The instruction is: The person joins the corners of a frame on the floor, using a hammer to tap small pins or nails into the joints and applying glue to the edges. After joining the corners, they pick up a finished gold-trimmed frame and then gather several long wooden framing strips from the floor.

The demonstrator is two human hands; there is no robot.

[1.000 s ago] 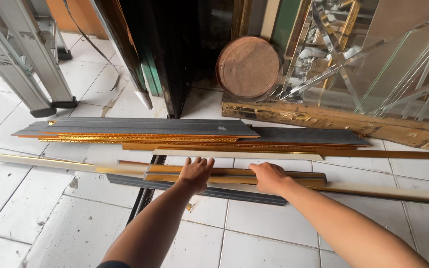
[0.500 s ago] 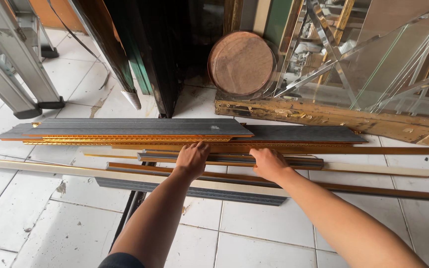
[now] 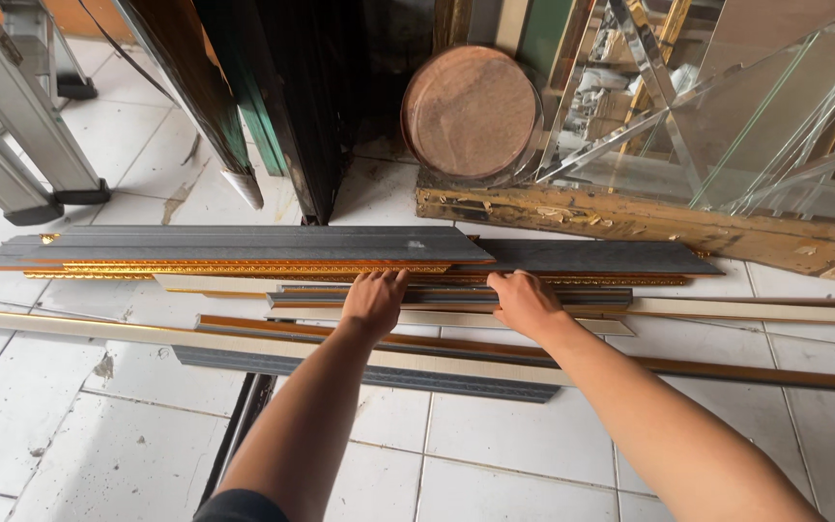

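On the white tiled floor (image 3: 495,435), both palms press flat, fingers spread, on a grey moulding strip (image 3: 456,295) at twelve o'clock: left hand (image 3: 374,300), right hand (image 3: 524,302). Sliding it against the gold-edged strips (image 3: 244,268) seems underway; next calls for an even push.

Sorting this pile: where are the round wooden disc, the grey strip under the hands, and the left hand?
round wooden disc (image 3: 471,111), head view, centre of its face.
grey strip (image 3: 456,298), head view, stretch between the hands.
left hand (image 3: 374,300), head view, back of hand.
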